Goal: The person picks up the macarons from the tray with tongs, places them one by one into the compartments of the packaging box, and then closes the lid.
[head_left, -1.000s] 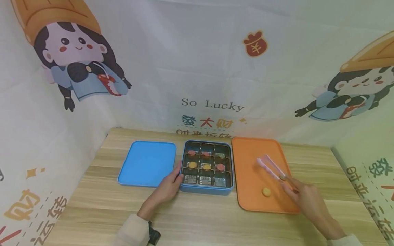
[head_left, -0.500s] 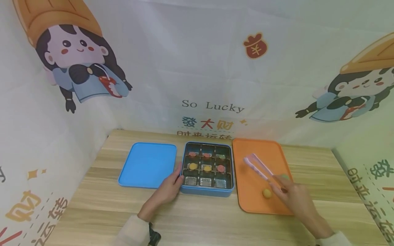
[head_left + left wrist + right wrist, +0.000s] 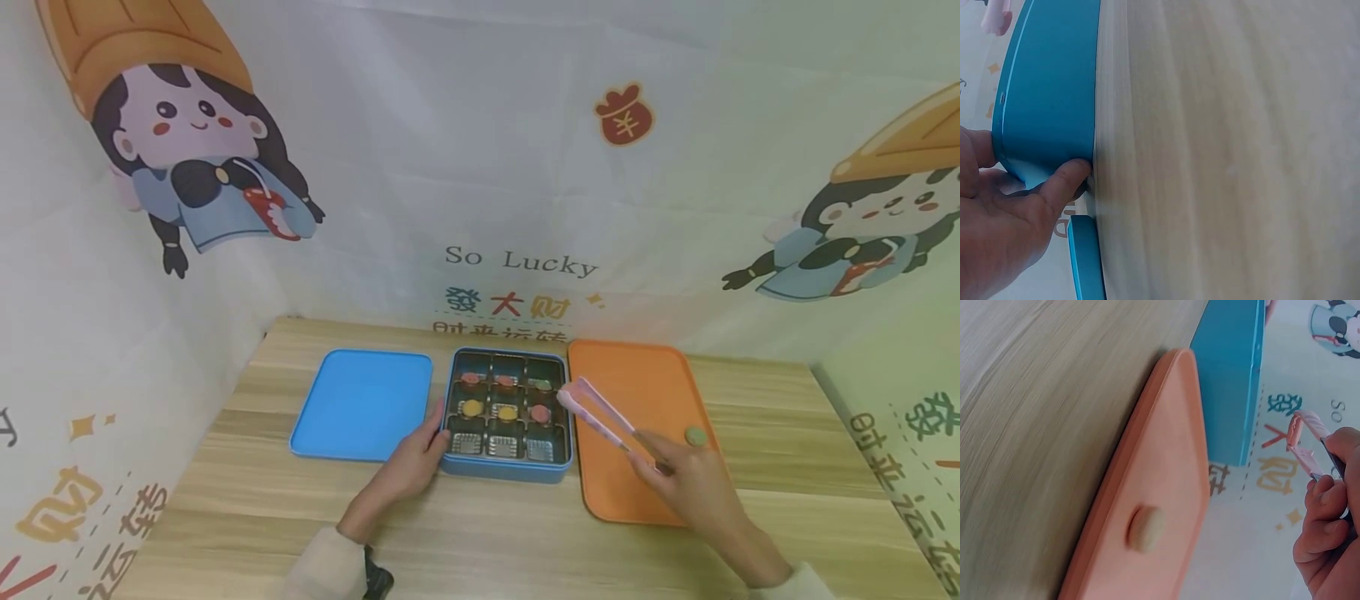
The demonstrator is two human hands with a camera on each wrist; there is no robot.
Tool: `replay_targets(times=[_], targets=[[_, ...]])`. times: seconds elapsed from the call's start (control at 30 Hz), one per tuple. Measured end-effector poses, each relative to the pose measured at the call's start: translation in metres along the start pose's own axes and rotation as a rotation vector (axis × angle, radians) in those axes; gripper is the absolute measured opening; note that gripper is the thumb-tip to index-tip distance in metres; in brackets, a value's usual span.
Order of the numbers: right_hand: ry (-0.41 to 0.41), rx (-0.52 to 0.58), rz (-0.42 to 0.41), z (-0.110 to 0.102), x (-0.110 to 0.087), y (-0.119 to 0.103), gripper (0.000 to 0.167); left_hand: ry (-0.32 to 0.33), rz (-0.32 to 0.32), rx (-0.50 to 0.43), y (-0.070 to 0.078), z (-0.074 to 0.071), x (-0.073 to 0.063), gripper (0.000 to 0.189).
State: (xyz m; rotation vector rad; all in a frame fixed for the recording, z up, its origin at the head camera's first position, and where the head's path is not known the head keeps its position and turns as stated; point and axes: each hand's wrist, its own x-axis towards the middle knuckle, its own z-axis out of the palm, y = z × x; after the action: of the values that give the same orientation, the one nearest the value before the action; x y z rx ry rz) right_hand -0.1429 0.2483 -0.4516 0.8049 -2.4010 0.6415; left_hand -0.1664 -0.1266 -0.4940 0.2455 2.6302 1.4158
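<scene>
Nearest first, using a clock centred on the box with noon pointing away from the person. The right hand (image 3: 693,479) is out around 4, pinching the pink tongs (image 3: 1315,426). I'd go for an even squeeze there: too loose and the load slides, too hard and a smooth round thing might pop out. The left hand (image 3: 412,462) is at 8, gripping the near corner of the blue box (image 3: 506,472), which honestly looks like the right brace. Pin it to the desk (image 3: 480,542), no lifting.

A green piece (image 3: 696,436) lies on the orange tray (image 3: 630,367) at 3, so I'd watch the knuckles on that side.

The near row (image 3: 506,447) of the box shows bare ridged floors. A bit farther off, the tong tips pinch a pinkish piece (image 3: 1295,431) by the box's right rim, around 2 to 3. They look raised, though I can't tell exactly how high. I'd go in over the rim, not through it, then lower right down before easing the squeeze. The middle row already has two yellow pieces (image 3: 472,408) plus a pink one, and the far row has pieces too, so mind those on the way in.
</scene>
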Motion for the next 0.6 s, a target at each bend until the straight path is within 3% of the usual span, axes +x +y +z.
replay_targets(times=[0.1, 0.27, 0.6], targets=[[0.010, 0.002, -0.008, 0.003, 0.004, -0.006, 0.044, 0.000, -0.001, 0.003, 0.001, 0.000, 0.000, 0.057], [-0.021, 0.026, 0.016, 0.009, 0.008, -0.015, 0.027, 0.003, 0.001, 0.003, 0.000, 0.000, 0.000, 0.056], [-0.055, 0.019, -0.019, 0.022, 0.016, -0.027, 0.028, 0.003, -0.002, 0.003, 0.001, 0.001, 0.000, 0.056]])
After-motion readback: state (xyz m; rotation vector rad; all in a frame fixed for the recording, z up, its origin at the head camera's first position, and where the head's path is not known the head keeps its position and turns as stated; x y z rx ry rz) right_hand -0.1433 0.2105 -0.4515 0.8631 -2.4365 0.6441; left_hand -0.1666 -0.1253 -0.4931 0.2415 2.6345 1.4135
